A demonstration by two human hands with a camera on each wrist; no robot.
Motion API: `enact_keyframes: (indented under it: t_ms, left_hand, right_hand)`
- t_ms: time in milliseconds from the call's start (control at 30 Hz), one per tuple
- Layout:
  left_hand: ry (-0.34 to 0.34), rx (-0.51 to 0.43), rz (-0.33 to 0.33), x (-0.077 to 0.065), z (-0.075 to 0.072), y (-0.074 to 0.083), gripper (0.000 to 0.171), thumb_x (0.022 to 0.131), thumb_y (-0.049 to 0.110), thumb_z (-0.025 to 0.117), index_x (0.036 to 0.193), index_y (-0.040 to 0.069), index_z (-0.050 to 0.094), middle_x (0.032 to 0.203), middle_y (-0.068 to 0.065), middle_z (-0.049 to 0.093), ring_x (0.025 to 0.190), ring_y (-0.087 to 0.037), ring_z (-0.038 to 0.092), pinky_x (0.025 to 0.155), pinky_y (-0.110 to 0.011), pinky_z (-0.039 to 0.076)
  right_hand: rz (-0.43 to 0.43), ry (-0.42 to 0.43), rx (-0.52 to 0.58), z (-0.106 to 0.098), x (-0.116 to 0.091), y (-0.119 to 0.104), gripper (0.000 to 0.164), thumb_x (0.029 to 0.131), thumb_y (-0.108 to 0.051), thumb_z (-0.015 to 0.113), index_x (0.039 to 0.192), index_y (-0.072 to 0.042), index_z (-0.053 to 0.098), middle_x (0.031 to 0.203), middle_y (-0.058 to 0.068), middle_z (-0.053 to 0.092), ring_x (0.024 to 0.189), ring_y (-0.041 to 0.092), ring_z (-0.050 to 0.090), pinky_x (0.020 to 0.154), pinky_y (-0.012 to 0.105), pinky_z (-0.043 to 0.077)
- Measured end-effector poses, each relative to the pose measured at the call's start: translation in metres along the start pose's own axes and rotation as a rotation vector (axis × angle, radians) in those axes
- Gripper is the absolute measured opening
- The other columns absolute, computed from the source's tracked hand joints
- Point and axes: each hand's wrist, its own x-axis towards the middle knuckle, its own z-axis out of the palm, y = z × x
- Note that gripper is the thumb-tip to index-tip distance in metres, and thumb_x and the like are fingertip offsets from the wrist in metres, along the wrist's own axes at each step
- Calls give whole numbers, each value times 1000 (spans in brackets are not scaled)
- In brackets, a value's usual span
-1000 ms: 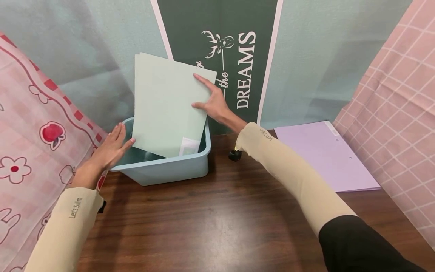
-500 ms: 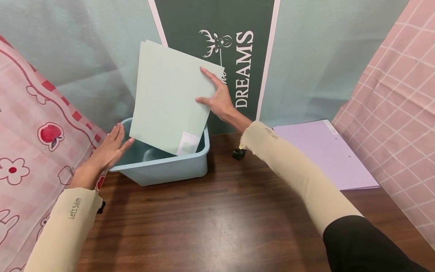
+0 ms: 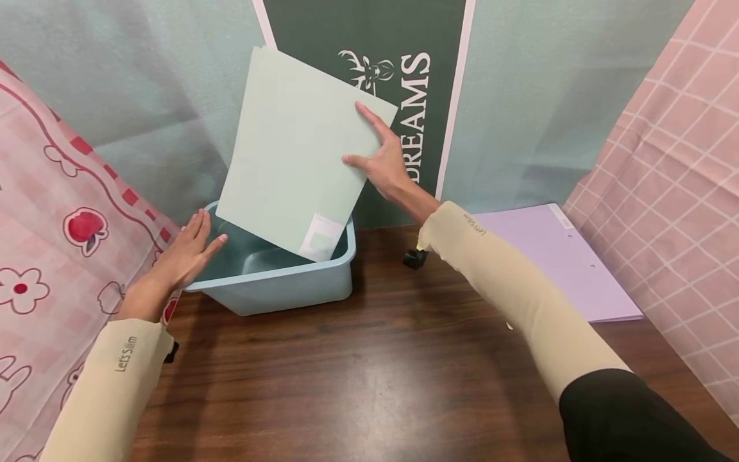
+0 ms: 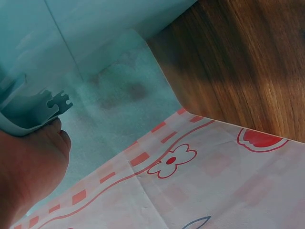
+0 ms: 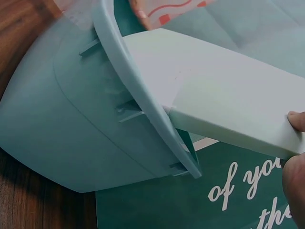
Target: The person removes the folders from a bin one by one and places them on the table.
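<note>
A pale green file folder (image 3: 294, 147) tilts above the light blue plastic bin (image 3: 283, 292), a white label on its lower corner. My right hand (image 3: 383, 157) grips the folder by its right side, thumb and index finger spread over the front face. In the right wrist view the folder's lower end overlaps the bin's rim (image 5: 138, 86), and its narrow edge faces the camera. My left hand (image 3: 187, 253) rests at the bin's left rim with its fingers straight and thumb apart. The left wrist view shows that hand (image 4: 35, 167) against the rim.
A purple folder (image 3: 560, 269) lies flat on the brown wooden table (image 3: 358, 385) at the right, partly behind my right forearm. Patterned pink cloth (image 3: 63, 212) hangs at the left and pink checked cloth (image 3: 670, 173) at the right. A grey-green curtain (image 3: 537, 96) stands behind.
My right hand has moved up and to the right, lifting the green folder and tilting it further over the bin. The left hand has stayed at the rim.
</note>
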Motion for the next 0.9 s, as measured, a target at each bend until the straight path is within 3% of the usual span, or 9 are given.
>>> enact_keyframes:
  t_ms: [500,900]
  left_hand:
    - [0,15,1,-2,0,-1,85,115,52,26,163,-7,-13,172,-31,-15,160,-49,-10,129,-59,-7]
    - [-6,19,-3,-1,-1,-1,85,115,51,26,163,-7,-13,172,-31,-15,160,-50,-11,129,-60,-7]
  right_hand:
    - [36,46,144,-14,-1,-14,99,75,17,88,158,-22,53,161,-14,48,137,8,49,108,24,47]
    - [58,92,248,-39,0,-31,102,73,17,89,158,-25,53,157,-12,51,133,16,52,105,35,54]
